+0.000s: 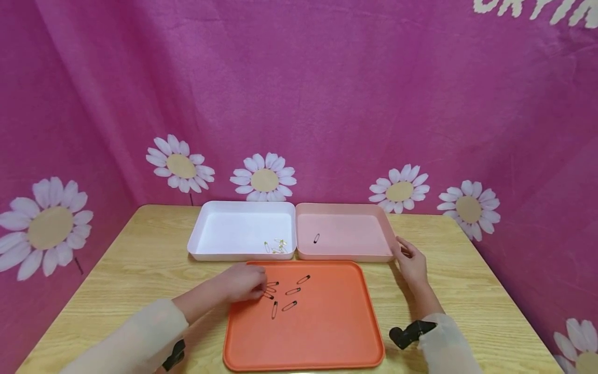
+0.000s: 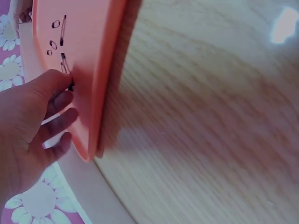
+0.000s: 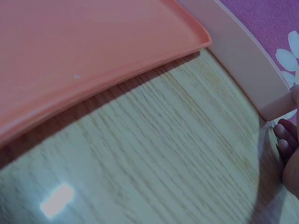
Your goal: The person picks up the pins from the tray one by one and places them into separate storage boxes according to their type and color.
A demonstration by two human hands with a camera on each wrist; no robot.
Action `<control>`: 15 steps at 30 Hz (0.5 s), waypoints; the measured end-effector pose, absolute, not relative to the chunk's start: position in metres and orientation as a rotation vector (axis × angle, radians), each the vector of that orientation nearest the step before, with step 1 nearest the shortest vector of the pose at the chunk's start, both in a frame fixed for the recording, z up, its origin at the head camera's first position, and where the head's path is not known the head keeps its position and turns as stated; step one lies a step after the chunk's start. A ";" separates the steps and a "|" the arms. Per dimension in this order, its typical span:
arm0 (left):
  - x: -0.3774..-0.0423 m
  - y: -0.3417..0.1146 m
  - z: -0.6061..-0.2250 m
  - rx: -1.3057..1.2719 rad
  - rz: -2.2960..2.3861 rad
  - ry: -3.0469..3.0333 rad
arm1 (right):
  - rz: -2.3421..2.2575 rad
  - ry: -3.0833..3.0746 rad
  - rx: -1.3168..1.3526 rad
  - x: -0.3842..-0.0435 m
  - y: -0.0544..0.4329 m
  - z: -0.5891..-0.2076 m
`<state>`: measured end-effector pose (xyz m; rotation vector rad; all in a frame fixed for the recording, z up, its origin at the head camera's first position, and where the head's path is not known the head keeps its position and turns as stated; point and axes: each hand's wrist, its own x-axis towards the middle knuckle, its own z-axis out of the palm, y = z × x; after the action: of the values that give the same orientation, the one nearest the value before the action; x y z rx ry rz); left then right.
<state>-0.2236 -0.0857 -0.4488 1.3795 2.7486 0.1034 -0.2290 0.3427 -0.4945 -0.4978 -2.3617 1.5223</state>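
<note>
My left hand (image 1: 240, 283) is over the far left part of an orange tray (image 1: 327, 332). In the left wrist view its thumb and forefinger pinch a black safety pin (image 2: 70, 87), mostly hidden by the fingertips. Several more black safety pins (image 1: 294, 303) lie loose on the tray beside those fingers. On the right, my right hand (image 1: 412, 265) rests against the front right corner of a pink tray (image 1: 345, 257), its lower fingers loosely bent outside the wall. One black safety pin (image 1: 316, 238) lies inside that pink tray.
A white tray (image 1: 233, 256) stands to the left of the pink one, their sides touching, with several gold safety pins (image 1: 280, 243) in its front right corner. All the trays are on a wooden table (image 1: 140, 259). Behind hangs a pink curtain (image 1: 327, 104) with daisies.
</note>
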 end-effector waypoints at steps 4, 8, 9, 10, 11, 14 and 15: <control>-0.225 -0.083 -0.450 1.181 0.214 2.701 | 1.524 -2.360 -0.496 -0.228 0.342 -0.494; -0.226 -0.083 -0.451 1.068 0.291 2.664 | 1.516 -2.366 -0.505 -0.227 0.343 -0.495; -0.226 -0.083 -0.451 1.056 0.304 2.660 | 1.515 -2.363 -0.501 -0.227 0.343 -0.495; -0.226 -0.084 -0.451 1.049 0.319 2.656 | 1.511 -2.361 -0.500 -0.227 0.343 -0.496; -0.227 -0.084 -0.450 1.047 0.331 2.654 | 1.508 -2.359 -0.496 -0.228 0.343 -0.496; -0.230 -0.084 -0.447 1.063 0.400 2.650 | 1.506 -2.356 -0.489 -0.228 0.343 -0.496; -0.231 -0.084 -0.446 1.068 0.427 2.650 | 1.506 -2.356 -0.488 -0.229 0.343 -0.496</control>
<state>-0.2310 -0.0838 -0.4457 1.0685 2.6497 0.4266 -0.2288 0.3435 -0.4963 -0.4883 -2.3559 1.5061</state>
